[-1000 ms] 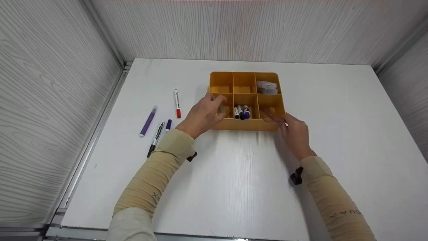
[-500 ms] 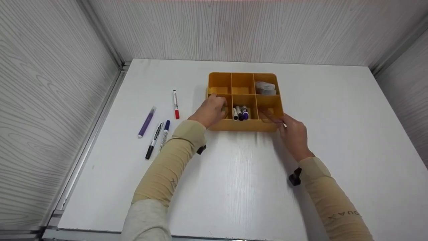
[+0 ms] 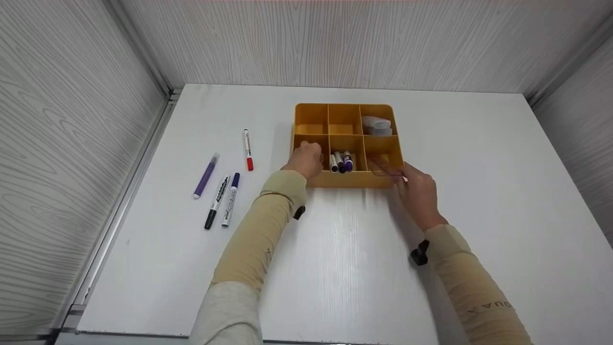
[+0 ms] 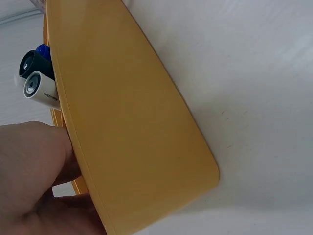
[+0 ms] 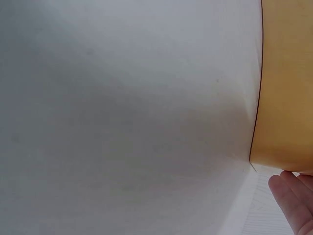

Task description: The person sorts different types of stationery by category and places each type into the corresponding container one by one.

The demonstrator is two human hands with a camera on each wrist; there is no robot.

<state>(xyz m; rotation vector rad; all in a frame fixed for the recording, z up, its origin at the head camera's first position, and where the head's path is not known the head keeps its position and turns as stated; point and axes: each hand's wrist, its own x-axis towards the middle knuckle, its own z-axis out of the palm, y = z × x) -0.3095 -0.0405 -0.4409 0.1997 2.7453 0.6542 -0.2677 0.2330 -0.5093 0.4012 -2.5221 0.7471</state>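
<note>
My left hand (image 3: 306, 159) reaches down into the front left compartment of an orange organizer box (image 3: 348, 180). In the left wrist view that hand (image 4: 29, 171) goes over the rim; its fingertips are hidden behind the wall, so I cannot tell what they hold. My right hand (image 3: 419, 192) grips the box's front right corner; the right wrist view shows its fingers (image 5: 289, 198) against the side. Beside this hand, a clear pinkish flat piece (image 3: 383, 167) slants out of the front right compartment. Capped markers (image 3: 341, 163) lean in the front middle compartment.
Left of the box on the white table lie a red-capped marker (image 3: 248, 149), a purple pen (image 3: 206, 176), a black-capped marker (image 3: 217, 203) and a blue-capped marker (image 3: 231, 200). Clear plastic pieces (image 3: 377, 125) sit in the back right compartment. Panels rise behind and beside the table.
My left hand has moved right and lower into the front left compartment, its forearm uncovering the blue-capped marker. My right hand stays at the corner. The view has shifted slightly.
</note>
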